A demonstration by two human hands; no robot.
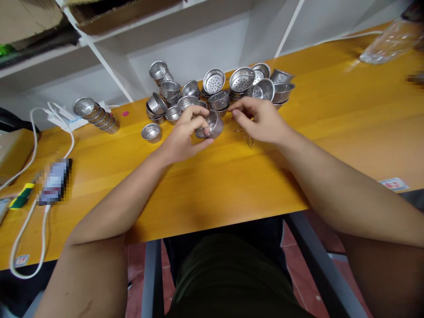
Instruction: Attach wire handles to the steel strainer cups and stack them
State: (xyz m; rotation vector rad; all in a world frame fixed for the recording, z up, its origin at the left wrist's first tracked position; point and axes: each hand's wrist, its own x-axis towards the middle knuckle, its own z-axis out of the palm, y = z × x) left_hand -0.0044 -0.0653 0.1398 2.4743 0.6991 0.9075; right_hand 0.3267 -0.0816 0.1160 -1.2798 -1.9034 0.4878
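Note:
My left hand (189, 138) grips a perforated metal coffee filter basket (216, 125), tilted on its side above the table, with fingers reaching into its mouth. To its right, my right hand (260, 118) has thumb and forefinger close together in a pinch; what they hold, if anything, I cannot make out. Thin bent wire pieces (249, 140) lie on the table just below my right hand. Behind both hands many more filter baskets (213, 82) stand in a crowded group, some stacked. A single basket (151, 133) sits apart, left of my left hand.
A leaning stack of baskets (99, 117) stands farther left. On the left side lie a phone (55, 181) with a white cable (44, 238) and a yellow-green object (22, 196). A clear bottle (387, 46) lies at the back right. White shelving (192, 42) borders the table's (212, 185) back.

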